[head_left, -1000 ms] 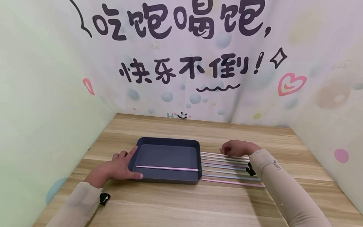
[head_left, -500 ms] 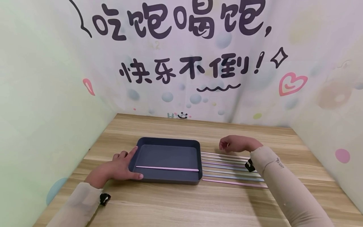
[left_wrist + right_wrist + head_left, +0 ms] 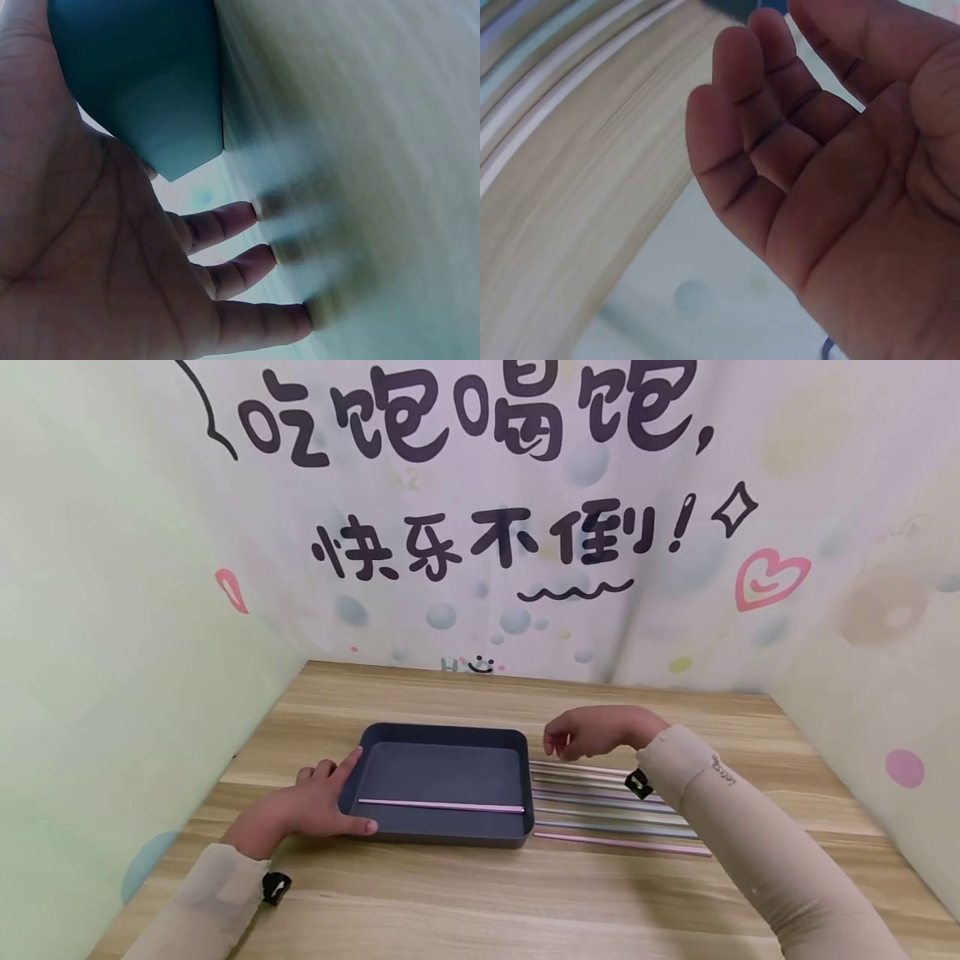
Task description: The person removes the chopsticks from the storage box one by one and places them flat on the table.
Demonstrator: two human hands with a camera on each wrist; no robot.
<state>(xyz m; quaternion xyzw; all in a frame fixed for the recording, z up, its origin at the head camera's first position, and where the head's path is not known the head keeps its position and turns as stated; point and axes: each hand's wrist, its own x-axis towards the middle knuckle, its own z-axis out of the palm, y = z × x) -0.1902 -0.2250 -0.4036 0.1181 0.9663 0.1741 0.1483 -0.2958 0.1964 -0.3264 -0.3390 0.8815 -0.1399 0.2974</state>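
A dark blue-grey rectangular tray (image 3: 442, 768) lies on the table with one thin pink stick (image 3: 442, 806) inside it, nearer its front wall. My left hand (image 3: 311, 802) rests against the tray's left end, thumb along the front and index finger at the left rim. In the left wrist view the other fingers (image 3: 225, 221) are straight, their tips on the table. Above the back of a row of pastel sticks hovers my right hand (image 3: 596, 732); its fingers (image 3: 731, 135) are loosely bent and nothing shows between them. The nearest of those sticks is pink (image 3: 622, 844).
Several sticks lie side by side to the right of the tray, their left ends close to its wall; my right forearm hides some right ends. The wooden table (image 3: 450, 902) meets a printed curtain (image 3: 480, 627) behind and pale walls at both sides.
My right hand has lifted off the back of the stick row and moved left toward the tray. The left hand, tray and stick inside it stay put.
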